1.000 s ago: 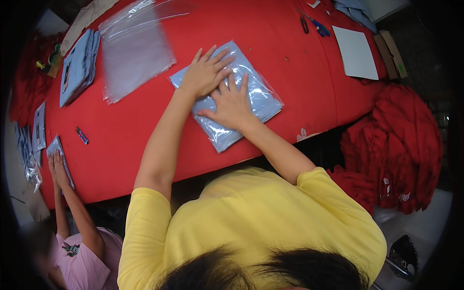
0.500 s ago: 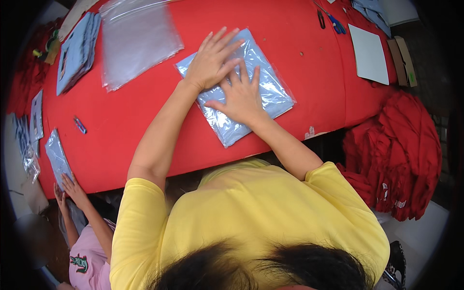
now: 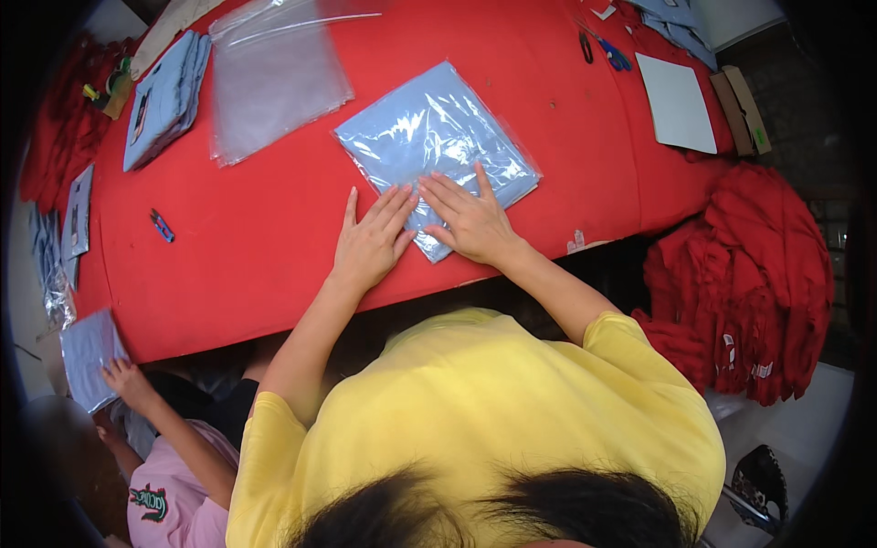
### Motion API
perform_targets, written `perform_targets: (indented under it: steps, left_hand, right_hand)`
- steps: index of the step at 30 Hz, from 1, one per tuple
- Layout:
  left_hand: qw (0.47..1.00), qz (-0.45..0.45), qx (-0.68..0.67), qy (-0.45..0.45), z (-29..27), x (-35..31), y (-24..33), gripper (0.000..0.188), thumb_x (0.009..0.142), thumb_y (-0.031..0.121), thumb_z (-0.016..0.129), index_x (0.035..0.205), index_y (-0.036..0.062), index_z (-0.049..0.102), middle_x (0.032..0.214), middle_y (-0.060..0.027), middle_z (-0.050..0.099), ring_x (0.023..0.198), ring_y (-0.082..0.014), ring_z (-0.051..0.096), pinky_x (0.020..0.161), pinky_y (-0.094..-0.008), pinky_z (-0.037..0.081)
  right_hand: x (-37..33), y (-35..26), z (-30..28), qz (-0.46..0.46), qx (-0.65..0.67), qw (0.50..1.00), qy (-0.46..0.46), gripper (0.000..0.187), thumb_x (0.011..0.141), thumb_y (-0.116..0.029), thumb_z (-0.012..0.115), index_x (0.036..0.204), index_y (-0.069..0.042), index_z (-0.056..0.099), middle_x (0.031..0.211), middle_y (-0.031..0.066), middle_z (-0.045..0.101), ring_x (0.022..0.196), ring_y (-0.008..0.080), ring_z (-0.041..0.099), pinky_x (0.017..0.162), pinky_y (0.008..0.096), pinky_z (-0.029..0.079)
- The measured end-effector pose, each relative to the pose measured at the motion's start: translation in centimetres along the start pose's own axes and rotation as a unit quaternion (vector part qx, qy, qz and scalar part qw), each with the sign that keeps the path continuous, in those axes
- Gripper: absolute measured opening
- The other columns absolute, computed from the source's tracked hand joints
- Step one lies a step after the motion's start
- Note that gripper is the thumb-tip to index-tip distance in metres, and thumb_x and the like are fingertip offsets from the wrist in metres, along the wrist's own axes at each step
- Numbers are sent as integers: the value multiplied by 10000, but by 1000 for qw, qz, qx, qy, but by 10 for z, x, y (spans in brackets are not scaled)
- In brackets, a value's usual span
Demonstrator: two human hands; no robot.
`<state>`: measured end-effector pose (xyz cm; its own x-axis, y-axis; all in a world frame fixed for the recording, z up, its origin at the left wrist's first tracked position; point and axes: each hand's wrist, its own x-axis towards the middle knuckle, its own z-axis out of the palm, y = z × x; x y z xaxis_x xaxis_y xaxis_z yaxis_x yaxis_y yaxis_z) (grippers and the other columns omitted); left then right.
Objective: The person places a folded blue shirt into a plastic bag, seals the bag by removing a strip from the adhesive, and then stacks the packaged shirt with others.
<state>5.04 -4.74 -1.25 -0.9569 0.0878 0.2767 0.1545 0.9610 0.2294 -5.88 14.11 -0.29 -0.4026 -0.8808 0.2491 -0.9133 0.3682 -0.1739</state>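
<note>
A folded light-blue garment in a clear plastic bag (image 3: pixel 429 128) lies flat on the red-covered table (image 3: pixel 256 247), tilted like a diamond. My left hand (image 3: pixel 370 237) rests at its near left edge, fingers stretched out and partly on the red cover. On the near corner of the bag lies my right hand (image 3: pixel 470 219), its palm down, thumb and fingers spread. The fingertips of both hands almost meet. Neither hand grips anything. Light glints off the smooth plastic.
Clear empty bags (image 3: pixel 279 87) lie beyond, left of a stack of folded blue garments (image 3: pixel 167 100). Thread snips (image 3: pixel 163 226), scissors (image 3: pixel 614 55), white board (image 3: pixel 676 103) and a red garment pile (image 3: pixel 740 283) surround. At left, a co-worker's hand (image 3: pixel 131 384) holds a bagged garment (image 3: pixel 91 361).
Both my hands have slid toward me, from the middle of the bagged garment to its near corner. The co-worker has drawn the other bagged garment off the table edge.
</note>
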Motion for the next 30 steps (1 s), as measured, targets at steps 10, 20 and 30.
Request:
perform_targets:
  steps: [10, 20, 30]
  left_hand:
    - [1000, -18, 1, 10, 1, -2, 7, 523, 882, 314, 620, 1366, 159, 497, 1432, 5, 470, 1344, -153, 406, 1120, -593, 181]
    - [1000, -30, 5, 0, -1, -2, 10, 512, 894, 344, 598, 1367, 173, 500, 1436, 21, 464, 1342, -135, 399, 1121, -592, 192]
    - [1000, -16, 9, -11, -4, 0, 10, 536, 880, 322, 617, 1369, 137, 497, 1439, -10, 466, 1347, -168, 398, 1134, -570, 185]
  right_hand:
    - [7, 5, 5, 135, -18, 990, 33, 655, 943, -457, 486, 1448, -61, 354, 1498, 107, 369, 1399, 249, 327, 1118, 635, 48]
    - [22, 14, 22, 254, -1, 961, 108, 658, 963, -435, 466, 1449, -14, 326, 1539, 124, 291, 1429, 274, 259, 1134, 584, 109]
    - [45, 73, -16, 301, -70, 951, 29, 482, 936, -395, 501, 1276, -57, 542, 1352, 101, 487, 1185, 306, 457, 923, 526, 366]
